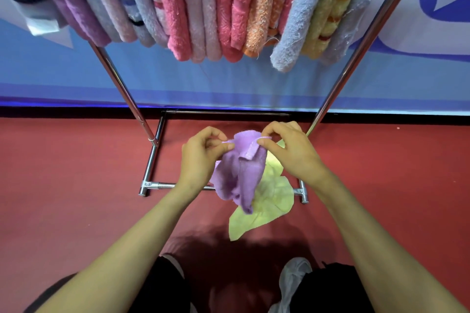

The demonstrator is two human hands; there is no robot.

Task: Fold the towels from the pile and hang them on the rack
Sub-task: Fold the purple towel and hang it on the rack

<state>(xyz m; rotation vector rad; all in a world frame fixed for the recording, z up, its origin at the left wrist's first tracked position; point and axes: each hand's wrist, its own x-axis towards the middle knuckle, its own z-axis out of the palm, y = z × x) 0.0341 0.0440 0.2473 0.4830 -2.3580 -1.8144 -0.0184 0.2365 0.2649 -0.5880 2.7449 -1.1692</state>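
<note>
We'd say this is some kind of staged indoor spot, like a hall or a demo booth, not anybody's home laundry room. The chrome rack [117, 84] stands on a flat red carpet-like floor [63, 173]. Right behind the rack a big blue banner [229, 79] with white printed shapes runs the whole width, with a black strip [76, 112] along its bottom edge. Across the top of the rack, folded towels [178, 7] hang packed side by side in loads of colours.
</note>
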